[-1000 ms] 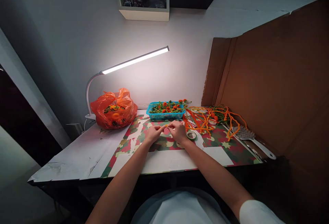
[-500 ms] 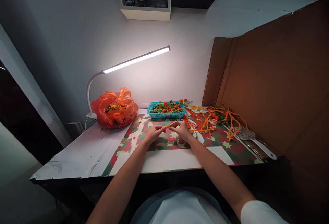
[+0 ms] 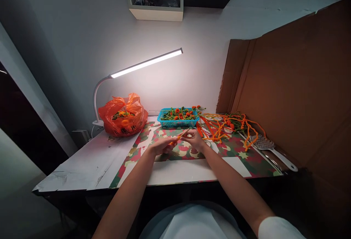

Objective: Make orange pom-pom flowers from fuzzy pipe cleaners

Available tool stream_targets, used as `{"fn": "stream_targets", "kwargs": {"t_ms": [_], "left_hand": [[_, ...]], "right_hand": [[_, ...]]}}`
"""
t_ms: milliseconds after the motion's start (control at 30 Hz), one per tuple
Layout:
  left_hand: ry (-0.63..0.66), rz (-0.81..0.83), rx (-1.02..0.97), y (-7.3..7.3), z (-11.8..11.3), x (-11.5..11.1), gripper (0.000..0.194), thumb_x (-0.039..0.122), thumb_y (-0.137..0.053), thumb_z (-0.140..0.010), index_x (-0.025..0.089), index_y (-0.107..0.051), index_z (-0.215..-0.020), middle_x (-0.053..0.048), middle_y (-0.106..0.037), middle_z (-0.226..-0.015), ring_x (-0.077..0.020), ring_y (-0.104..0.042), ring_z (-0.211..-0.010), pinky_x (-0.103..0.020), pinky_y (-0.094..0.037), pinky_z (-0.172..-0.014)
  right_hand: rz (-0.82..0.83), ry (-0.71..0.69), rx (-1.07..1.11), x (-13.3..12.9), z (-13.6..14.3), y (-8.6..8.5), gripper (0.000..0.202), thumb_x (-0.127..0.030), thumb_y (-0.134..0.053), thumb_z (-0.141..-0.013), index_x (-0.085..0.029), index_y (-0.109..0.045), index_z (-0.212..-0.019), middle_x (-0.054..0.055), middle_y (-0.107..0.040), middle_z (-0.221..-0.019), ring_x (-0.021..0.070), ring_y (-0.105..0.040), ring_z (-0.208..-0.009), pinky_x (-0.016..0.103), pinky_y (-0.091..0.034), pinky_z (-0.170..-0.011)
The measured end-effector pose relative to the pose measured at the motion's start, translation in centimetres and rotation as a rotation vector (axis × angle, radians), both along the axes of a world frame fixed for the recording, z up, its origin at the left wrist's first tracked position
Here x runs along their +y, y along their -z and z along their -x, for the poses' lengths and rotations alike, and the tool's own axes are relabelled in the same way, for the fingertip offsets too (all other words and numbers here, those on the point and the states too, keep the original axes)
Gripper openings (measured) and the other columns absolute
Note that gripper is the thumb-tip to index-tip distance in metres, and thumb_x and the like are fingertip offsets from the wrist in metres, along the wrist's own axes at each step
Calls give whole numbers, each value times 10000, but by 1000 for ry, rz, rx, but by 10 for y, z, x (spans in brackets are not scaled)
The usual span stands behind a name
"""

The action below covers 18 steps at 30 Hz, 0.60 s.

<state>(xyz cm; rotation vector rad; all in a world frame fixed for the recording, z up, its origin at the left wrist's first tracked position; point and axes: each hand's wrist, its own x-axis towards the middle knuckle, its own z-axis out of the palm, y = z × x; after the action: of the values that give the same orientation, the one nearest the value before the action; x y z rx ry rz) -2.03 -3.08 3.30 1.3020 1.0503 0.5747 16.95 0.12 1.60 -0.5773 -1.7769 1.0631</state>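
Observation:
My left hand (image 3: 163,146) is closed around a small orange piece (image 3: 178,137), which shows at its fingertips and under its fingers. Close beside it on the right, my right hand (image 3: 195,139) pinches a thin tan stick (image 3: 185,132) that slants up to the right from the orange piece. Both hands are held above the patterned table cover (image 3: 175,154). Just behind them stands a blue basket (image 3: 179,123) with orange flower heads on green stems.
An orange plastic bag (image 3: 123,116) of flowers sits at the left under a lamp (image 3: 148,63). Orange fuzzy strands (image 3: 219,131) lie to the right, near a white-handled brush (image 3: 281,158). A cardboard panel (image 3: 290,85) rises on the right.
My left hand has turned palm down, with its fingers curled under, and more orange shows beneath them. The stick in my right hand slants more steeply. The view has shifted slightly.

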Motion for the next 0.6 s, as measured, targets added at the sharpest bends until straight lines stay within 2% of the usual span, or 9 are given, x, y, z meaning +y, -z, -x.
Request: {"fn": "stream_targets", "kwargs": {"t_ms": [67,167,333,467,600], "left_hand": [[55,55,-30,1,0,0,505,655,-627,-620,192,-427,-633,101,-181,-495,-54,-105,-448,-240,-76,-446],[71,65,-42,7,-2,3,517,680,-593,-642,198,-406,-634,102,-156,-505,-56,-104,-445,-237,-79,-440],[22,51,-65,16,-8,7,571,751,-519,-654,201,-370,-611,100,-159,-491,-55,-100,-436,-239,-60,-436],[-37,23,-48,16,-11,6,593,747,-551,-634,202,-329,-565,92,-199,-464,-48,-105,-421,-248,-43,-441],[-62,28,-60,15,-14,5,607,778,-491,-647,201,-338,-533,88,-197,-445,-49,-108,-407,-254,-46,-437]], "right_hand": [[28,-23,-13,-1,-1,-3,369,-521,-730,-633,-171,-709,-746,57,-678,-787,190,-617,-774,312,-499,-701],[54,-21,-47,1,-3,-5,386,-537,-726,-627,-164,-701,-722,42,-666,-726,178,-605,-725,297,-481,-685],[54,12,-54,2,-1,-4,421,-564,-719,-616,-158,-704,-727,41,-666,-706,178,-606,-704,290,-472,-661],[25,30,-45,1,1,-3,406,-562,-713,-627,-169,-708,-729,47,-680,-730,192,-618,-737,301,-482,-677],[44,14,-27,2,2,-1,385,-529,-735,-615,-161,-704,-723,47,-682,-739,187,-620,-736,294,-479,-670]]}}
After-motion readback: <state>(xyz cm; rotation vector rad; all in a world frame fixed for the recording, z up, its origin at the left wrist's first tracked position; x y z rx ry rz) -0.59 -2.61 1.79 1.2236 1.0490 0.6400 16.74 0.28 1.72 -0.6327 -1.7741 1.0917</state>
